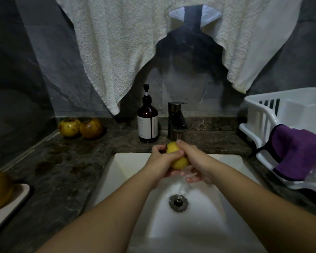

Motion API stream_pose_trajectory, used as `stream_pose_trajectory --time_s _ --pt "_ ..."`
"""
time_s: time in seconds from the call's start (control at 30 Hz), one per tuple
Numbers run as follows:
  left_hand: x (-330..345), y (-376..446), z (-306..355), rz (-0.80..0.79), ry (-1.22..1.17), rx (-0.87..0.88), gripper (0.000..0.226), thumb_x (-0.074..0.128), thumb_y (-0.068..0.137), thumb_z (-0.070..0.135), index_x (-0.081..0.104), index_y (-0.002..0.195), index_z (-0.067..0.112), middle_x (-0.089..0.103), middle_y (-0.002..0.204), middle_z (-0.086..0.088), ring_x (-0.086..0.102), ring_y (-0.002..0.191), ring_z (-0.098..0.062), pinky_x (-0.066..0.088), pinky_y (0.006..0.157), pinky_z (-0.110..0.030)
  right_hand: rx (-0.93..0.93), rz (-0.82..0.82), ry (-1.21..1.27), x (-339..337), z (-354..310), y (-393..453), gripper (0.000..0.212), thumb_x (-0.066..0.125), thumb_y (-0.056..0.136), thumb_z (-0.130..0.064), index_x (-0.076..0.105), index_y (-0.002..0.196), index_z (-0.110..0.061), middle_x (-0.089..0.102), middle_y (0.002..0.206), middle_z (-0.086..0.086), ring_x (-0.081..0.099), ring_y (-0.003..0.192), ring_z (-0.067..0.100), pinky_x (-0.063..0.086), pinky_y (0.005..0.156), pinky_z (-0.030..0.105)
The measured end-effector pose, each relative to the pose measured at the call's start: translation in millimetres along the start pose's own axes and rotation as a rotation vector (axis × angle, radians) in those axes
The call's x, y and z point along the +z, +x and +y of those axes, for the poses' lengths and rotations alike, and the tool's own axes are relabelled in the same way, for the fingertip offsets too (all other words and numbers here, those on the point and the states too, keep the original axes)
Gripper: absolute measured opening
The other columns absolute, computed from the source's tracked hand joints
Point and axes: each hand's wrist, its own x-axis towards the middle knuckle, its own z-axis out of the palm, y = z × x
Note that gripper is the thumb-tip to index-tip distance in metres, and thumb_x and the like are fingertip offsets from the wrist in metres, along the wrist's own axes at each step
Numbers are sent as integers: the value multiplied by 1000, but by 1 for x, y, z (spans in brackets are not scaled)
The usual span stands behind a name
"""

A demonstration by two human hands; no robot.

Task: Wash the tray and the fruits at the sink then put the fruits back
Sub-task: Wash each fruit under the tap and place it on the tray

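Both hands, left hand (160,159) and right hand (192,161), fingers clamped on round yellow fruit (177,159) under dark metal faucet (177,121), 12 o'clock over white sink (204,225).

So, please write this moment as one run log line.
step: rinsing fruit | left hand: holds fruit | right hand: holds fruit | tap: running | sink

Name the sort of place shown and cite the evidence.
Probably a kitchen or washroom counter at home: a sink with a running tap, a soap bottle and a dish rack.
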Motion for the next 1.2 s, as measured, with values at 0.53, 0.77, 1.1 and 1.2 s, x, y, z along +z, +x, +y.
stream_pose_trajectory --time_s 0.53,0.77,1.1,1.2 --pt "-9 6 -3 -187 12 -29 54 77 84 60 58 127 33 72 114 -7 78 87 -25 63 72 -36 -228 19 12 -4 2 -1 39 56 86 -72 60 115 -46 69 110 7 67 87 20 49 56 29" --pt "-6 10 -6 -103 -19 2 35 63 94 62 58 121 40 66 127 -15 73 108 -36 60 94 -57 -187 52 -92 4 1 -1 51 39 89 -80 55 116 -40 69 96 3 65 71 16 46 58 29" --pt "3 10 -8 -11 151 7 62 54 85 84 54 125 37 71 115 -10 79 87 -28 65 78 -46 -282 111 -21 7 3 4 41 43 100 -65 51 125 -33 63 110 10 68 81 22 48 48 25" --pt "4 12 -11 9 193 87 60 55 85 82 52 126 39 69 114 -5 78 87 -26 66 72 -43 -199 82 -16 6 3 3 51 38 96 -73 46 132 -38 64 112 6 71 90 23 52 60 30"
